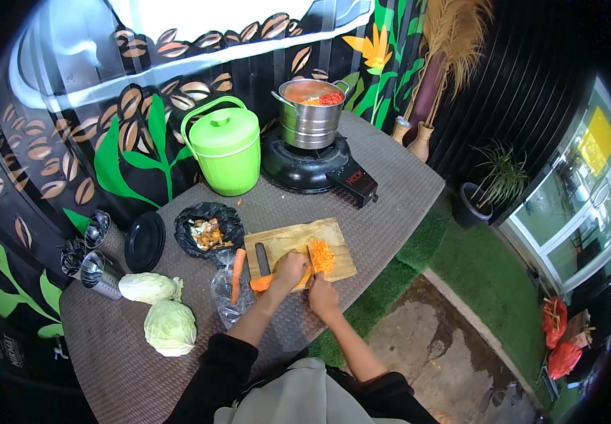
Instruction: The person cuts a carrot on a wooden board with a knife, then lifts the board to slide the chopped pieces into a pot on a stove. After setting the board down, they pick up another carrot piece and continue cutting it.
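Note:
My right hand (324, 295) is closed round the handle of a knife (311, 257), whose blade stands on the wooden cutting board (341, 244). Fingers bent, my left hand (291, 270) presses on a carrot piece beside the blade and partly hides it. Finely chopped carrot (323, 258) is heaped to the right of the knife. On the board's left part lies a dark, flat, handle-like tool (262, 259). An orange carrot piece (262, 283) rests near the front left corner, by my left wrist. A longer peeled carrot (237, 275) lies off the board's left side.
A black bag of peelings (210, 230), clear plastic bag (229, 300), two cabbages (170, 328), black plates (145, 240) and metal cutlery holders (100, 274) occupy the left. Behind stand a lidded green bucket (225, 148) and a steel pot (310, 116) of red-orange food on a black stove (302, 168).

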A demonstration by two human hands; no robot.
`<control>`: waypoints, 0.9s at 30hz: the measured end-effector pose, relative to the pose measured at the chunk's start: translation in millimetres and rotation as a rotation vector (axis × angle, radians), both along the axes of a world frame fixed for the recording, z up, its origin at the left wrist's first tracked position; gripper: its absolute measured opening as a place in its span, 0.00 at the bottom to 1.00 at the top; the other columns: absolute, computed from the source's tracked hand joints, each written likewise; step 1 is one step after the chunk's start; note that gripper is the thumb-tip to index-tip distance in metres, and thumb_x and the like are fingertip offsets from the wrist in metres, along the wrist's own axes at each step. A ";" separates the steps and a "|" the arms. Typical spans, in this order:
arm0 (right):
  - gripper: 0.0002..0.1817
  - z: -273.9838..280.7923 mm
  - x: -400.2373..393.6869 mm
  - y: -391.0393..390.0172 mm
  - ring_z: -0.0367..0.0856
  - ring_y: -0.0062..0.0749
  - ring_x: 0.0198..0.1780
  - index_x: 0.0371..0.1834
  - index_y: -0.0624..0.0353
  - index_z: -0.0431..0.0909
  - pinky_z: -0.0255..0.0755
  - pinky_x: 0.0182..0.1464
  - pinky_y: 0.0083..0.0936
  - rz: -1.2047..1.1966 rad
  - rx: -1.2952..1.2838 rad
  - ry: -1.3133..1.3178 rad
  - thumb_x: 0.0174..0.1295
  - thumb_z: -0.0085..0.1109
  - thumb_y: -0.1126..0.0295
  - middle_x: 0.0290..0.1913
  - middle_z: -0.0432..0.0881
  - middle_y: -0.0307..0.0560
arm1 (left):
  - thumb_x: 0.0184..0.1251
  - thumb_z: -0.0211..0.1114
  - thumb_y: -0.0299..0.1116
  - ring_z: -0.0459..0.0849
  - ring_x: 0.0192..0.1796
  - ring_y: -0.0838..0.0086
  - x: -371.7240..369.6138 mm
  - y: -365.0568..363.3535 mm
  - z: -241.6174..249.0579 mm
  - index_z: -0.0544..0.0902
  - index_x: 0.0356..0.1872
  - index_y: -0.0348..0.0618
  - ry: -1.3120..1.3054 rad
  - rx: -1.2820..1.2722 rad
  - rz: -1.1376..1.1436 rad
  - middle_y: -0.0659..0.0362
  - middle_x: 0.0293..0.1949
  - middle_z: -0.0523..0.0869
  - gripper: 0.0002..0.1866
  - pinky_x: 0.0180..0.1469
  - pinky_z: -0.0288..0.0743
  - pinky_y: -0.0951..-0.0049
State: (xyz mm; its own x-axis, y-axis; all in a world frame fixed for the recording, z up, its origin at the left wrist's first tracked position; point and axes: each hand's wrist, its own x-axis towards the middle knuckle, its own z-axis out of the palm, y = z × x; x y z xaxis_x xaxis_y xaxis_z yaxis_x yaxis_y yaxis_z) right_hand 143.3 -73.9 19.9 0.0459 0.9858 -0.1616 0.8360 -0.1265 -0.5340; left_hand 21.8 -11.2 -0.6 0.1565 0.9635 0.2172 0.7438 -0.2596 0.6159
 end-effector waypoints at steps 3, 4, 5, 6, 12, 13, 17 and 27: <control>0.17 6.5 12.1 9.1 0.80 0.62 0.41 0.45 0.67 0.65 0.73 0.44 0.50 0.103 -0.006 -0.039 0.69 0.40 0.60 0.36 0.81 0.67 | 0.47 0.63 0.27 0.82 0.36 0.50 -1.4 6.7 -6.8 0.84 0.25 0.40 0.054 0.066 0.008 0.43 0.32 0.81 0.04 0.40 0.76 0.58; 0.17 8.4 11.6 5.5 0.80 0.62 0.41 0.45 0.67 0.65 0.74 0.44 0.49 0.091 -0.001 -0.032 0.69 0.40 0.60 0.36 0.81 0.67 | 0.47 0.63 0.27 0.82 0.36 0.50 -2.3 7.9 -7.2 0.84 0.25 0.40 0.030 0.026 0.003 0.43 0.32 0.82 0.04 0.40 0.76 0.58; 0.17 8.2 9.4 1.3 0.81 0.61 0.40 0.45 0.67 0.65 0.74 0.43 0.49 0.080 0.002 -0.024 0.69 0.40 0.60 0.35 0.81 0.67 | 0.47 0.63 0.28 0.82 0.36 0.50 -3.8 8.3 -8.1 0.84 0.24 0.40 0.008 -0.017 -0.001 0.44 0.32 0.82 0.04 0.39 0.76 0.58; 0.17 1.9 4.2 -3.5 0.81 0.61 0.40 0.45 0.67 0.65 0.74 0.43 0.49 0.081 0.001 -0.023 0.69 0.40 0.60 0.35 0.81 0.67 | 0.47 0.63 0.28 0.82 0.36 0.50 -4.3 7.8 -5.6 0.84 0.24 0.40 0.009 -0.018 0.000 0.44 0.32 0.82 0.04 0.39 0.76 0.58; 0.20 0.3 8.5 3.5 0.80 0.64 0.40 0.45 0.68 0.67 0.73 0.43 0.50 0.037 -0.013 0.010 0.69 0.39 0.58 0.35 0.80 0.70 | 0.48 0.62 0.25 0.82 0.37 0.49 -4.0 8.1 -24.5 0.84 0.25 0.40 0.059 0.059 -0.067 0.44 0.34 0.82 0.04 0.41 0.76 0.58; 0.20 -3.7 13.1 10.3 0.80 0.64 0.39 0.44 0.68 0.66 0.73 0.42 0.51 0.070 0.007 0.033 0.69 0.39 0.58 0.34 0.80 0.70 | 0.48 0.61 0.25 0.82 0.37 0.49 -4.3 6.9 -25.1 0.83 0.24 0.39 0.019 0.090 -0.071 0.44 0.34 0.82 0.04 0.41 0.76 0.57; 0.19 -2.6 6.3 3.1 0.80 0.64 0.39 0.43 0.68 0.66 0.73 0.41 0.51 0.066 0.029 0.027 0.68 0.40 0.58 0.34 0.80 0.70 | 0.48 0.61 0.25 0.82 0.37 0.50 -5.0 4.5 -13.6 0.82 0.21 0.36 -0.023 0.116 -0.054 0.43 0.34 0.81 0.04 0.39 0.76 0.57; 0.18 -1.2 9.4 20.7 0.80 0.63 0.39 0.42 0.67 0.66 0.73 0.43 0.51 0.125 0.012 0.055 0.68 0.40 0.59 0.33 0.80 0.70 | 0.44 0.65 0.27 0.82 0.30 0.53 -6.4 15.1 -15.3 0.85 0.23 0.39 -0.034 0.122 0.021 0.43 0.26 0.81 0.04 0.34 0.75 0.60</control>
State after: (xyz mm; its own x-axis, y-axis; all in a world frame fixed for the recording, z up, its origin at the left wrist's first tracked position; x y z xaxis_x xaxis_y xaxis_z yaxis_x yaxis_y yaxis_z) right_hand 152.7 -53.2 18.8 -0.0865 0.9851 -0.1485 0.8140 -0.0161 -0.5806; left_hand 15.4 3.9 -15.9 0.1273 0.9327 0.3375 0.7287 -0.3188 0.6061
